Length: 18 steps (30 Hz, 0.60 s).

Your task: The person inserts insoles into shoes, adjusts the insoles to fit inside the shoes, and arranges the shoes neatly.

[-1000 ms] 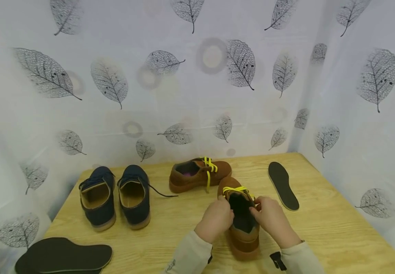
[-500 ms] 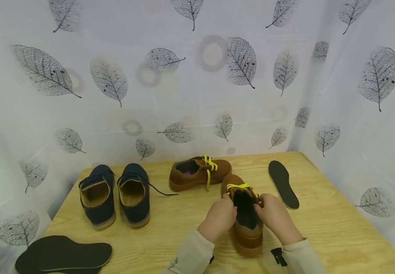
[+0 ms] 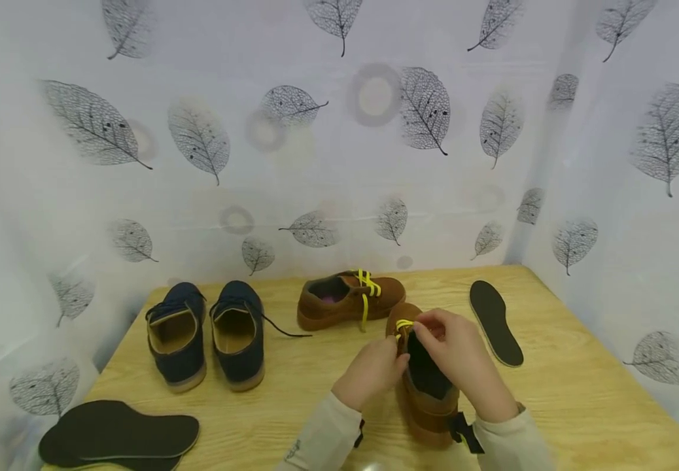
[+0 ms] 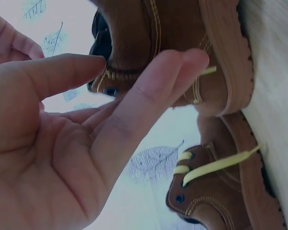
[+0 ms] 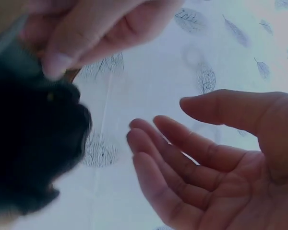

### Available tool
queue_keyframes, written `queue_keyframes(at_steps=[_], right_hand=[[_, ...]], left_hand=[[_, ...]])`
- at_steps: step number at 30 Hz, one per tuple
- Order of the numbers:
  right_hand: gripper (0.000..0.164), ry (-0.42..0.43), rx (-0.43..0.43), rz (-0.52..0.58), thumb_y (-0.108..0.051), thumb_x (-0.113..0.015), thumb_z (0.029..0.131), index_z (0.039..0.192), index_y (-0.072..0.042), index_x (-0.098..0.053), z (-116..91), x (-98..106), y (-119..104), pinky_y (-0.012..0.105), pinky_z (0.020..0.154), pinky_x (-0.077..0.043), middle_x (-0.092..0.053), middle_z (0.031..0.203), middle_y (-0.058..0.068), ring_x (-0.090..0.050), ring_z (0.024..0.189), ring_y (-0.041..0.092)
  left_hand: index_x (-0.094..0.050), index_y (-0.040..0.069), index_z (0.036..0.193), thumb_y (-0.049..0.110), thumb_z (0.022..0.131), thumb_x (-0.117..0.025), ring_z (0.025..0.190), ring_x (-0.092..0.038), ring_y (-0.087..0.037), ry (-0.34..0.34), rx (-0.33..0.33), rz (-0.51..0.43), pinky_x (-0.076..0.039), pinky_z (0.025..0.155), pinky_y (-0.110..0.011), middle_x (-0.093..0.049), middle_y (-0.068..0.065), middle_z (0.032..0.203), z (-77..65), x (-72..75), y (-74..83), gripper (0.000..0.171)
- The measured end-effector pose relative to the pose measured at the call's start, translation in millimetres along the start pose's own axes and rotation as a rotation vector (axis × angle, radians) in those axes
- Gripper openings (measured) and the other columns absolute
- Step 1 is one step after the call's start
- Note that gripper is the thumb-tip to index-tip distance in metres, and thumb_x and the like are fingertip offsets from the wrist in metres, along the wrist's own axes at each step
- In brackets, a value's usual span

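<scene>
A brown shoe (image 3: 429, 415) with a yellow lace (image 3: 403, 324) stands on the table, heel toward me. My left hand (image 3: 371, 374) pinches the left edge of its opening, thumb inside and fingers along the outer side, as the left wrist view shows around the brown upper (image 4: 180, 24). Over the tongue and lace area hovers my right hand (image 3: 460, 360). Seen from the right wrist, the right hand's loosely bent fingers (image 5: 149, 179) stand apart from the thumb, beside the shoe's dark lining (image 5: 29, 129). A second brown yellow-laced shoe (image 3: 322, 313) sits just behind, toe to the right.
Two navy shoes (image 3: 179, 363) stand side by side at the left, one lace trailing right. Overlapping dark insoles (image 3: 121, 432) lie at the front left, and a single dark insole (image 3: 495, 324) lies at the right. A leaf-patterned curtain (image 3: 339, 170) surrounds the wooden table (image 3: 292, 418).
My right hand has let go of the right side of the shoe's opening and moved forward and left over the lace. My left hand keeps its grip on the left edge.
</scene>
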State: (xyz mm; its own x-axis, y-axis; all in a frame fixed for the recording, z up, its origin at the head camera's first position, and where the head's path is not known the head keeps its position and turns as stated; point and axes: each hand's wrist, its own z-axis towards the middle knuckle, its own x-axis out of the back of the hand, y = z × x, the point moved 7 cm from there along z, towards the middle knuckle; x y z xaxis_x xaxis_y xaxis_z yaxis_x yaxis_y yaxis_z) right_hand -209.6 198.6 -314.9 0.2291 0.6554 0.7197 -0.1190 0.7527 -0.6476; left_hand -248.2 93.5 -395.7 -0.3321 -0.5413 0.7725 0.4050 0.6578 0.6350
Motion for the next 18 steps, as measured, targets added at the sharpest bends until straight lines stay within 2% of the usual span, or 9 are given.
queue_keyframes(at_steps=[4, 9, 14, 18], right_hand=[[0.012, 0.005, 0.009, 0.083, -0.009, -0.064, 0.091, 0.098, -0.001, -0.07, 4, -7, -3, 0.03, 0.071, -0.053, -0.069, 0.087, 0.005, -0.064, 0.077, 0.017], [0.011, 0.006, -0.001, 0.133, -0.008, -0.064, 0.091, 0.096, -0.001, -0.07, 4, -12, -4, 0.026, 0.07, -0.052, -0.069, 0.088, 0.005, -0.065, 0.079, 0.017], [0.012, -0.008, -0.003, 0.172, -0.01, -0.064, 0.092, 0.098, -0.002, -0.07, 4, -12, -7, 0.025, 0.071, -0.052, -0.069, 0.089, 0.005, -0.065, 0.08, 0.016], [0.013, -0.01, -0.01, 0.171, -0.012, -0.063, 0.093, 0.099, -0.003, -0.071, 5, -7, -7, 0.026, 0.073, -0.052, -0.069, 0.09, 0.004, -0.064, 0.081, 0.016]], left_hand=[[-0.059, 0.004, 0.079, 0.014, 0.097, -0.057, 0.049, -0.041, -0.009, 0.011, -0.039, -0.049, -0.033, 0.046, -0.022, -0.046, 0.002, 0.061, -0.5, 7.0, -3.2, 0.02], [-0.063, 0.007, 0.075, 0.011, 0.097, -0.055, 0.047, -0.038, -0.007, 0.049, -0.043, -0.058, -0.032, 0.047, -0.021, -0.045, 0.005, 0.056, -1.1, 22.8, -13.7, 0.024], [-0.067, 0.003, 0.083, 0.007, 0.096, -0.055, 0.048, -0.048, -0.006, 0.136, -0.028, -0.106, -0.039, 0.046, -0.022, -0.057, 0.001, 0.061, -2.6, 51.0, -34.7, 0.018], [-0.068, 0.0, 0.093, 0.007, 0.095, -0.057, 0.055, -0.057, -0.008, 0.25, 0.012, -0.089, -0.046, 0.052, -0.024, -0.065, -0.004, 0.074, -1.1, 80.4, -60.7, 0.013]])
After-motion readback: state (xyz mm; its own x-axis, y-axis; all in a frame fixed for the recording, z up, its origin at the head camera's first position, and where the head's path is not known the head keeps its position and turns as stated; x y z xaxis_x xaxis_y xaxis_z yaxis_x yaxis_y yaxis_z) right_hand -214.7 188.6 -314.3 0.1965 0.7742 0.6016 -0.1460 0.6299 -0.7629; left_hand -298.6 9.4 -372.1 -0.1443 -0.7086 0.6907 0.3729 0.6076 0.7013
